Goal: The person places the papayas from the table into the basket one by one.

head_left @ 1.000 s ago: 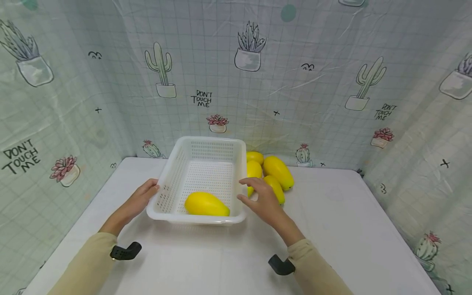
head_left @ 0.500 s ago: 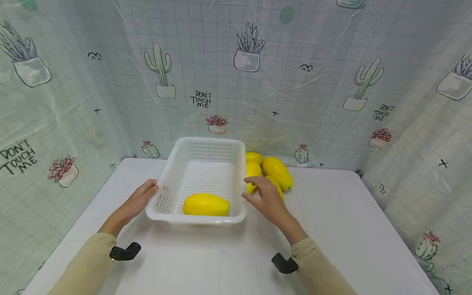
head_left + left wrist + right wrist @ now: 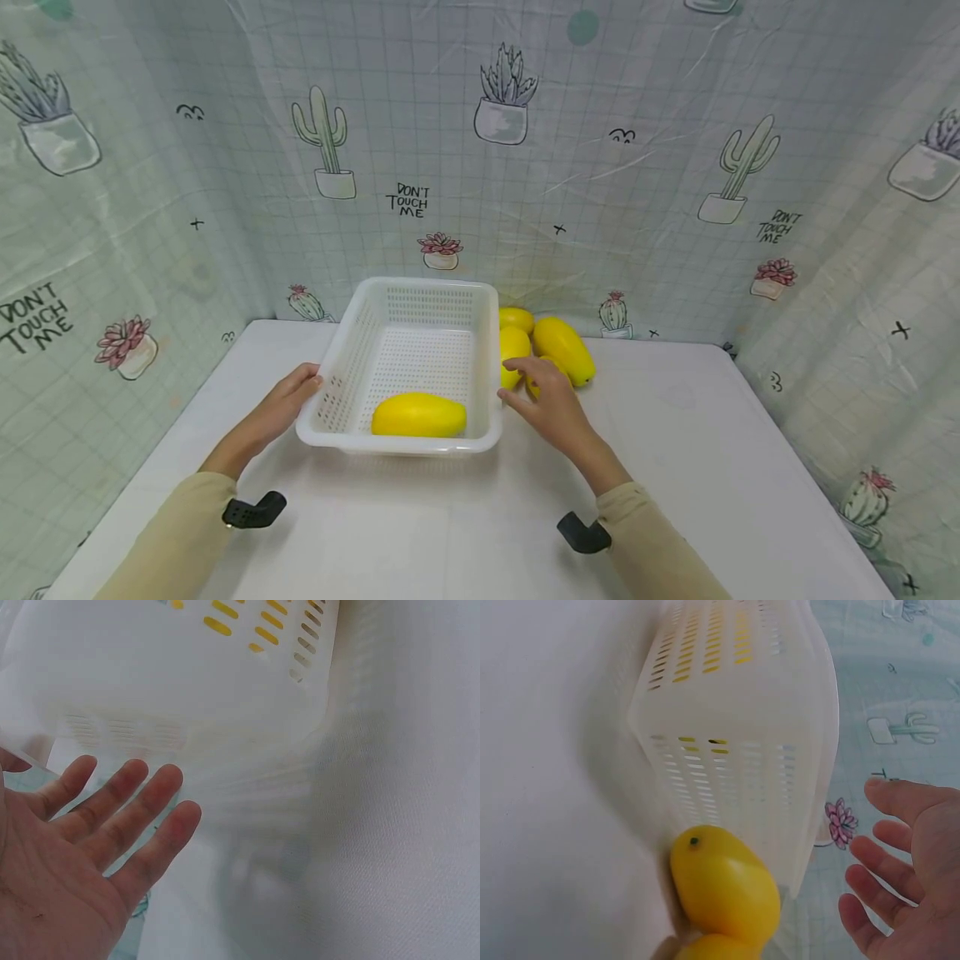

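Note:
A white perforated plastic basket [image 3: 423, 358] stands on the table with one yellow mango [image 3: 418, 415] inside, near its front wall. At the basket's left side is my left hand [image 3: 281, 407], its fingertips right at the rim; the left wrist view shows the fingers [image 3: 154, 851] extended and spread beside the outer wall. My right hand [image 3: 553, 408] is just off the right rim, thumb and fingers apart with nothing between them. Behind it several more mangoes [image 3: 562, 350] lie in a group against the basket's right side, partly hidden by the hand and the basket.
A white table [image 3: 697, 467] carries everything. A curtain [image 3: 600, 192] printed with cacti and potted plants hangs behind it and along both sides. Black straps with a mount [image 3: 255, 510] sit on both wrists.
My right hand has drifted right, away from the basket's rim, and now covers more of the nearest mango. The mango in the basket has rolled slightly and settled. The left hand stays put.

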Demonstrator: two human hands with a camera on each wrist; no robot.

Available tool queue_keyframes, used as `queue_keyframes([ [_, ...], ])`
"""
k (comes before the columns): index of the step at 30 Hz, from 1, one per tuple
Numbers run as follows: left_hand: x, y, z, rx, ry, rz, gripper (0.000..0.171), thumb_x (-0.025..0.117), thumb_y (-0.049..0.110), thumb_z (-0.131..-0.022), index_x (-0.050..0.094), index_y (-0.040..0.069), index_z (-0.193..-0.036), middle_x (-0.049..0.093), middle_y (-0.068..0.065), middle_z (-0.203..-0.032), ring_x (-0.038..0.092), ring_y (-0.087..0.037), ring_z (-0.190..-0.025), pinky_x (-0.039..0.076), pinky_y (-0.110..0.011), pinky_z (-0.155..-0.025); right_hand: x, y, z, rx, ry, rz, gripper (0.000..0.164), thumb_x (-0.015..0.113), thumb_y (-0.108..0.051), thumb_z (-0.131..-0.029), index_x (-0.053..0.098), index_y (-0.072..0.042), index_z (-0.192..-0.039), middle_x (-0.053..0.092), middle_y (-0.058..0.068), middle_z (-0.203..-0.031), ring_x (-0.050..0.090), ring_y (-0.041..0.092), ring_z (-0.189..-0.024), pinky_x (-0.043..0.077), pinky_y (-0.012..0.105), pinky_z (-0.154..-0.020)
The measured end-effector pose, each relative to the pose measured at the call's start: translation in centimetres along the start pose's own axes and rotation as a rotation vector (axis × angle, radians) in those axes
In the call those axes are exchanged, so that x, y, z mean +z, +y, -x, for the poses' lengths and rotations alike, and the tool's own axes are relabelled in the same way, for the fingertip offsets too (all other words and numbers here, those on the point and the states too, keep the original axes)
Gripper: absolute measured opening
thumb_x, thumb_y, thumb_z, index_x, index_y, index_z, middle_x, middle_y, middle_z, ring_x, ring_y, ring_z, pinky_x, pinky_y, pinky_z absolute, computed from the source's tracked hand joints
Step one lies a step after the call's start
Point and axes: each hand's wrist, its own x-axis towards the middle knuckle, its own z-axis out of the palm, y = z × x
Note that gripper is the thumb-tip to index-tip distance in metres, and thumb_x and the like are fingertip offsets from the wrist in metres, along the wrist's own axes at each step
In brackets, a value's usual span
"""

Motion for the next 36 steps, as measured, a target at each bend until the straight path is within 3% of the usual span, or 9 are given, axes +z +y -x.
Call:
queue_keyframes([
  [15,0.1,0.3,0.2,-0.005,-0.001,0.009,0.044,0.028,0.035,-0.106,0.035,0.004,-0.137,0.053,-0.023,-0.132,0.054,-0.033,-0.114,0.039,-0.06,-0.1,-0.5,1.2,0.6,0.086,0.009,-0.044,0.038,0.075,-0.023,-0.085,0.064,-0.01,-0.119,0.066,0.006,-0.119,0.059,0.025,-0.107,0.051,0.043,-0.095],
  [36,0.2,0.2,0.2,-0.006,0.003,0.012,0.045,0.029,0.036,-0.106,0.035,0.003,-0.137,0.054,-0.023,-0.131,0.055,-0.03,-0.112,0.04,-0.06,-0.1,-0.3,3.3,0.9,0.123,0.023,-0.085,0.039,0.075,-0.02,-0.084,0.063,-0.008,-0.119,0.066,0.009,-0.118,0.059,0.034,-0.107,0.051,0.049,-0.09],
])
